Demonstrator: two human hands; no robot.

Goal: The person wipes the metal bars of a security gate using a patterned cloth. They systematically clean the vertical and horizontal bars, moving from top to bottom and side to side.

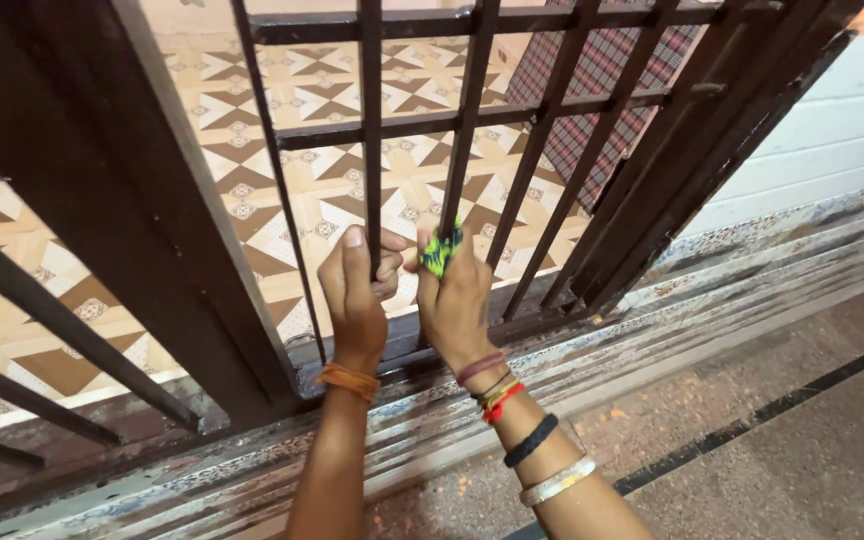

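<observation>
The left hand (355,288) wraps 1 upright bar (372,150) of the brown metal gate (142,250), apparently to steady it. Just right of that bar, the right hand (455,305) pinches a green scrubber (441,250) against the grille.

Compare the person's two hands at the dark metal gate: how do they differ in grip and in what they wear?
The left hand wraps around a vertical bar of the dark brown metal gate; the right hand pinches a small green-and-black scrubber against the bars. The left wrist wears one orange thread band; the right arm wears several threads and bangles. Both are raised to the same gate.
</observation>
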